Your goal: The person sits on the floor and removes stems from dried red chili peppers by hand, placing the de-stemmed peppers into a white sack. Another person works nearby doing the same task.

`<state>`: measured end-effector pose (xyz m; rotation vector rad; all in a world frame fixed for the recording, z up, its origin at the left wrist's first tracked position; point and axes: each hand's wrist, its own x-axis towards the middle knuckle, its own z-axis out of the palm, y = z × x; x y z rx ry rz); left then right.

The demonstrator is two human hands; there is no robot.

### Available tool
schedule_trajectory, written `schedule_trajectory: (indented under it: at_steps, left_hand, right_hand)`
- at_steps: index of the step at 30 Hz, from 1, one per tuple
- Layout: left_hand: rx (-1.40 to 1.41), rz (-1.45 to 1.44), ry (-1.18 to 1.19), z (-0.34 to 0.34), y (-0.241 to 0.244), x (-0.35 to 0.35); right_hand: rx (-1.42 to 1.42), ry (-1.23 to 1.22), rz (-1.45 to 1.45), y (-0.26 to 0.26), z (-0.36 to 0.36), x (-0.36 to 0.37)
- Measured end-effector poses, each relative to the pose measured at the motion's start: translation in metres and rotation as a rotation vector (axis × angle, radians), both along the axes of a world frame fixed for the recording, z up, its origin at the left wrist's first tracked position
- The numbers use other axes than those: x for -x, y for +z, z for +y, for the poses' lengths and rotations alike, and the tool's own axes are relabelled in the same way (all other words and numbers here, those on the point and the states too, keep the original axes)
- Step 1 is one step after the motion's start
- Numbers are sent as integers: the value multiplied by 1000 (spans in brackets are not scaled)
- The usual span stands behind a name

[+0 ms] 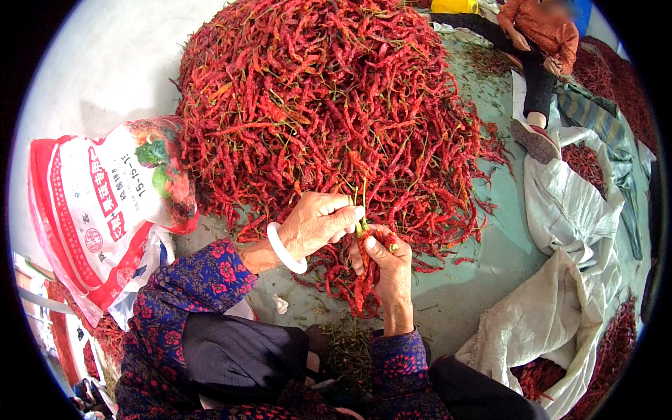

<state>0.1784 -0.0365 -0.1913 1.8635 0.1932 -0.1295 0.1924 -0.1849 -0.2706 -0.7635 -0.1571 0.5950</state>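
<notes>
A large heap of red dried chili peppers (325,105) spreads over the floor in front of me. At its near edge my right hand (386,257) grips a small bunch of chilies (361,289), whose red bodies hang below the fingers. My left hand (320,218), with a white bangle (285,249) at the wrist, pinches the green stems (364,202) that stick up from the bunch. The two hands nearly touch. Between my legs lies a scatter of loose green stems (346,352).
A printed white and red plastic sack (100,205) leans at the heap's left. Open woven white sacks (572,205) holding chilies stand at right. Another person (543,39) sits at the upper right, one shoe near the sacks. A crumpled white scrap (280,304) lies on the green floor (446,294).
</notes>
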Motion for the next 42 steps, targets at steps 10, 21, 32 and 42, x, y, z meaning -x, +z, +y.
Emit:
schedule_trajectory:
  at_steps: [10,21,32,42]
  left_hand:
    - [112,61,-86,-1,10,1]
    - [57,-15,-115,4,8,4]
    - [-96,-173,-185,3,0,3]
    - [-82,-113,-223,3,3,4]
  right_hand:
    - [-252,112,193,-7,-1,0]
    - [-67,114,116,10,-13,-3]
    - [-19,112,43,14,-15,-2]
    - [57,160,-90,21,-18,1]
